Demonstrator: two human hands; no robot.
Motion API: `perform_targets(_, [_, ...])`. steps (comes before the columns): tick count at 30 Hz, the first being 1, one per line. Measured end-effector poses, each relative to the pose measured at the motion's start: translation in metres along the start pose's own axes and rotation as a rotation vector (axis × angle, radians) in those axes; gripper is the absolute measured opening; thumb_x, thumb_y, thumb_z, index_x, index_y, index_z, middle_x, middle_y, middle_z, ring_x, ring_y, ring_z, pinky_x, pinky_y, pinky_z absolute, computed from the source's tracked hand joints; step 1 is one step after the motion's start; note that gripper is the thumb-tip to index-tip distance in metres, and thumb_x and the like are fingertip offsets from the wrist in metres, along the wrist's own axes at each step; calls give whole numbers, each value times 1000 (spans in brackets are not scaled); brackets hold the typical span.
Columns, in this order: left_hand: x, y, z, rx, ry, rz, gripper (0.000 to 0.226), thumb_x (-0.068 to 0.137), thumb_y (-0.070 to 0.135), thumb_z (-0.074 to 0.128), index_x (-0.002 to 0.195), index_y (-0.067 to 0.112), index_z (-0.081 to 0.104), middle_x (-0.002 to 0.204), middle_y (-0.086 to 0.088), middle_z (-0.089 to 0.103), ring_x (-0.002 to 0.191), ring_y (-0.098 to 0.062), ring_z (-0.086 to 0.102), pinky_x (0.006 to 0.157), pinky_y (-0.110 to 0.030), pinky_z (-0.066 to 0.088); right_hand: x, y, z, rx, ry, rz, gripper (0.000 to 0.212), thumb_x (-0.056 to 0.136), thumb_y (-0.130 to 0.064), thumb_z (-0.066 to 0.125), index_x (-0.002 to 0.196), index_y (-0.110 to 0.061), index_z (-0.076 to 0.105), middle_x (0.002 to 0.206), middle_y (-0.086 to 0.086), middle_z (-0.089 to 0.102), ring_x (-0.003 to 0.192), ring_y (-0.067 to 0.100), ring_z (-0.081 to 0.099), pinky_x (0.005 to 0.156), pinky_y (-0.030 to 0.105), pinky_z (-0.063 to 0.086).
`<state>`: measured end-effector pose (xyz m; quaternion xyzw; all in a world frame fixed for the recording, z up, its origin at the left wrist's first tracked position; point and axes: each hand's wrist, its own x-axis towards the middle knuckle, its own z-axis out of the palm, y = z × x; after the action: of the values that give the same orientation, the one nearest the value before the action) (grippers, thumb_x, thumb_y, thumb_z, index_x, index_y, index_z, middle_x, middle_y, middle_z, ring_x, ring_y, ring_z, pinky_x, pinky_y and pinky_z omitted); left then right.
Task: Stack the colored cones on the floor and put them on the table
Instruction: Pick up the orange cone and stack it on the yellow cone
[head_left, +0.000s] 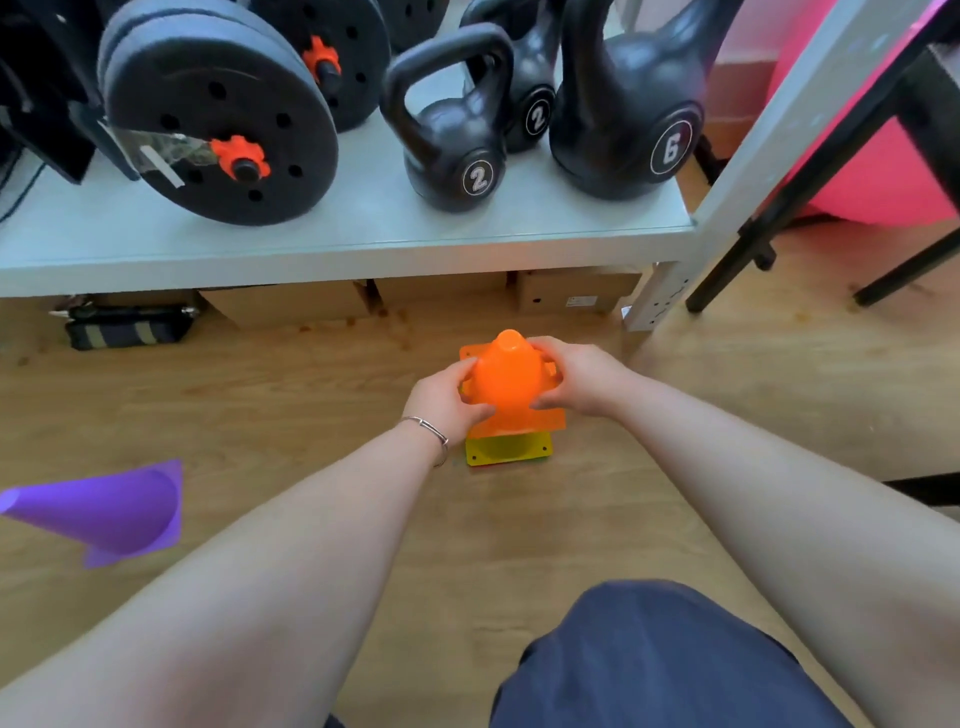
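Hands grip the orange cone (506, 379) from both sides: the left hand (444, 397) curls its fingers round the cone's left flank, and the right hand (576, 376) wraps the right flank, thumb toward the camera. The cone stands upright between them, tip up, its square base spread below the fingers. A thin bracelet (434, 431) circles the left wrist.

Directly beneath the orange cone sits a yellow cone (506, 449) on the wooden floor (311, 395); only the near strip of its square base shows, and whether the two bases touch cannot be told. Well to the left of the orange cone a purple cone (114, 512) lies on its side on the floor, tip pointing left, open base facing right.

Beyond the orange cone runs a low white surface (363, 228) carrying black kettlebells (452, 140) and black weight plates (208, 119) with orange collars. Under that surface, just behind the orange cone, cardboard boxes (291, 304) stand in a row on the floor; what they hold is hidden.
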<state>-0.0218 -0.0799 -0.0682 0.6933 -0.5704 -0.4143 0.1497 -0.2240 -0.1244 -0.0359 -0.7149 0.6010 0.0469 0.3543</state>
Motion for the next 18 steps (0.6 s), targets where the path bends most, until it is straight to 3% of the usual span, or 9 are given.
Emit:
perform_targets(4, [8, -7, 11, 32, -20, -38, 75, 73, 32, 76, 140, 33, 44, 136, 3, 58, 111, -22, 61, 97, -37, 49, 5, 8, 19, 83, -5, 49, 95, 71, -29, 84, 149, -35, 31, 141, 2, 54, 120, 26, 56, 93, 35, 49])
perform_targets(10, [17, -16, 21, 58, -57, -65, 68, 80, 26, 71, 142, 26, 44, 140, -1, 56, 126, -21, 53, 105, -32, 42, 9, 21, 39, 185, -27, 105, 89, 76, -22, 81, 149, -33, 33, 143, 0, 54, 127, 24, 53, 96, 31, 44])
perform_targets(18, [19, -28, 34, 79, -116, -119, 66, 83, 6, 59, 143, 24, 41, 140, -1, 55, 121, -22, 58, 103, -33, 45, 15, 27, 59, 229, -52, 119, 84, 81, -14, 75, 149, -35, 32, 144, 2, 53, 121, 24, 57, 98, 34, 48])
